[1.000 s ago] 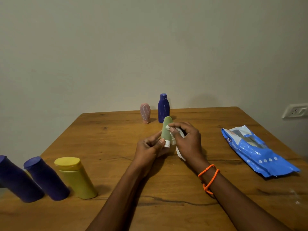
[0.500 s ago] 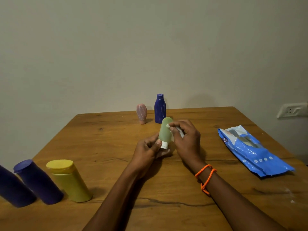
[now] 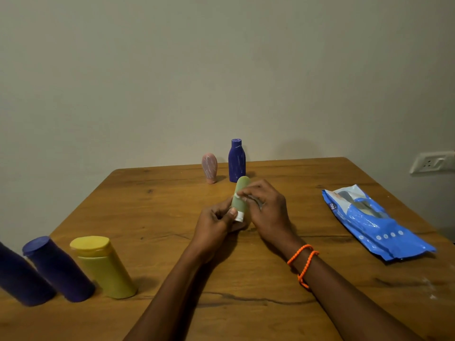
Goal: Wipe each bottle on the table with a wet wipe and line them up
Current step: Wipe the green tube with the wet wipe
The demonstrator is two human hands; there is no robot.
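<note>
Over the middle of the wooden table (image 3: 172, 205), my left hand (image 3: 216, 223) pinches the white cap end of a small green bottle (image 3: 240, 193), held upside down. My right hand (image 3: 267, 210) presses a white wet wipe (image 3: 253, 200) against the bottle's side; the wipe is mostly hidden under the fingers. At the far edge stand a pink bottle (image 3: 209, 167) and a dark blue bottle (image 3: 236, 160), both streaked white. On the near left stand a yellow bottle (image 3: 103, 267) and two purple bottles (image 3: 57, 268), (image 3: 19, 279) in a row.
A blue wet-wipe pack (image 3: 374, 222) lies flat on the right side of the table. A wall socket (image 3: 429, 163) sits on the wall beyond the right edge. White specks mark the table at the near right.
My right hand with the wipe has slid down the green bottle, from near its top to its middle. The view has shifted slightly; the bottles on the table have not moved.
</note>
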